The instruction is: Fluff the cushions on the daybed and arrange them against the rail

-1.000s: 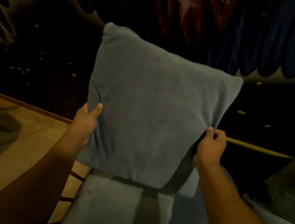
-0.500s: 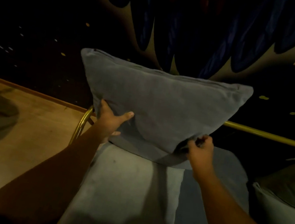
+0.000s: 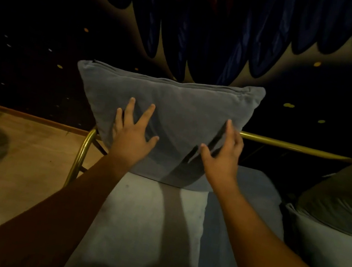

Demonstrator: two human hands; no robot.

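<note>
A dark wall hanging (image 3: 211, 33) with feathery blue shapes is hung up behind, and a wooden floor (image 3: 12, 163) is seen off left.

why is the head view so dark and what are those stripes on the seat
Head view: dim, warm light from behind the person leaves the wall near black; the dark stripes on the seat cushion are arm shadows, running up onto the grey cushion. The brass rail catches a glint; the edges bow from the wide lens.

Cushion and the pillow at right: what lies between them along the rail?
Head view: only bare brass rail spans between the cushion and the pillow; nothing leans there.
</note>
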